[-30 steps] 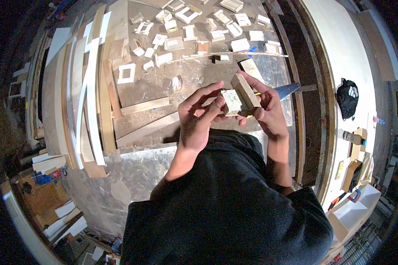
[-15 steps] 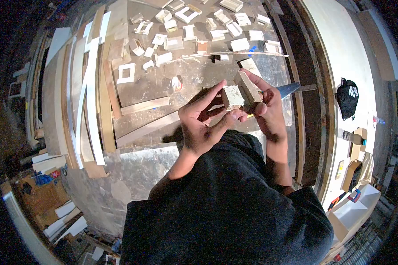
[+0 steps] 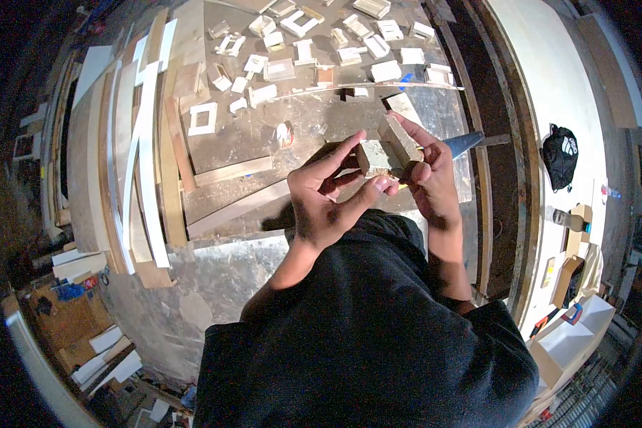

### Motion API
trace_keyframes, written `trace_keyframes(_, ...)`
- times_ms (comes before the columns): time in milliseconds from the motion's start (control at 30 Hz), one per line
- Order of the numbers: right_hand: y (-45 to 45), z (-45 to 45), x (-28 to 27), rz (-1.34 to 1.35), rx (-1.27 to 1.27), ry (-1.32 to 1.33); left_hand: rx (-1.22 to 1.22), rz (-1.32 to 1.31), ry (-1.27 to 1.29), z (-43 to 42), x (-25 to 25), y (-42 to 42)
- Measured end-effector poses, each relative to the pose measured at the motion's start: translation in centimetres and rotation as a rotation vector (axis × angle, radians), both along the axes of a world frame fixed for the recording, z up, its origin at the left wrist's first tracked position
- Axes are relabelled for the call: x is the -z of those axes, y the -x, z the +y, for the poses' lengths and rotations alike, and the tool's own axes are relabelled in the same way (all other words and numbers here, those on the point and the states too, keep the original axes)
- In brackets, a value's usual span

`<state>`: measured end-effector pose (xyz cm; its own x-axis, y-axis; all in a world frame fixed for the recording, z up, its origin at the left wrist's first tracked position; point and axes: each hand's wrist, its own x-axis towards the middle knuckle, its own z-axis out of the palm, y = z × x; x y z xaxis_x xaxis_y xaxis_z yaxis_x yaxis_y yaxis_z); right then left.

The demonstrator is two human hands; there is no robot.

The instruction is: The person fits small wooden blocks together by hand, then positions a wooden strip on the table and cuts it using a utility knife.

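Note:
Both hands are raised over the worktable around small pale wooden pieces. My left hand is closed on a wooden block, thumb at its near edge and forefinger along its far side. My right hand grips a wooden strip standing at an angle against the block's right side. Whether the two are fixed together I cannot tell. Behind the right hand a tapering grey blade, like a hand saw's, sticks out to the right. Its other end is hidden.
Several small wooden assemblies lie scattered across the back of the worktable. Long boards are stacked at the left. A thin stick crosses the middle. On the pale bench at the right lies a black bag.
The wooden block has tipped slightly, so its upper face looks darker and more of its inner corner shows. Both hands keep nearly the same position and hold.

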<state>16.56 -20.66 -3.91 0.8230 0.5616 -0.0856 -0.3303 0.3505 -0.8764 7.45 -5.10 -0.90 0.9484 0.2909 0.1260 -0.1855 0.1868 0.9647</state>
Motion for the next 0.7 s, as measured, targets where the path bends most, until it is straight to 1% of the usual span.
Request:
trace_keyframes(67, 0.0, 0.0, 0.1, -0.003, 0.004, 0.005, -0.009, -0.008, -0.097, 0.1, 0.0, -0.1)
trace_keyframes(167, 0.0, 0.2, 0.2, -0.009, 0.053, 0.0, 0.016, 0.012, -0.043, 0.1, -0.2, -0.1)
trace_keyframes(300, -0.1, -0.2, 0.4, 0.007, 0.035, 0.067, 0.008, 0.01, -0.088, -0.1, 0.7, -0.3)
trace_keyframes(400, 0.1, 0.0, 1.0, -0.023, 0.05, 0.046, -0.022, 0.004, -0.018, -0.3, 1.2, -0.3)
trace_keyframes(467, 0.9, 0.9, 0.5, 0.045, 0.128, -0.049, -0.031, 0.026, 0.0, -0.4, 1.1, -0.2)
trace_keyframes(567, 1.2, 1.5, 0.1, 0.06, 0.196, -0.025, -0.028, 0.03, 0.066, -0.7, 0.5, -0.3)
trace_keyframes(700, 1.5, 1.4, 0.5, 0.038, 0.184, -0.105, -0.029, 0.041, 0.067, -0.8, 0.8, -0.4)
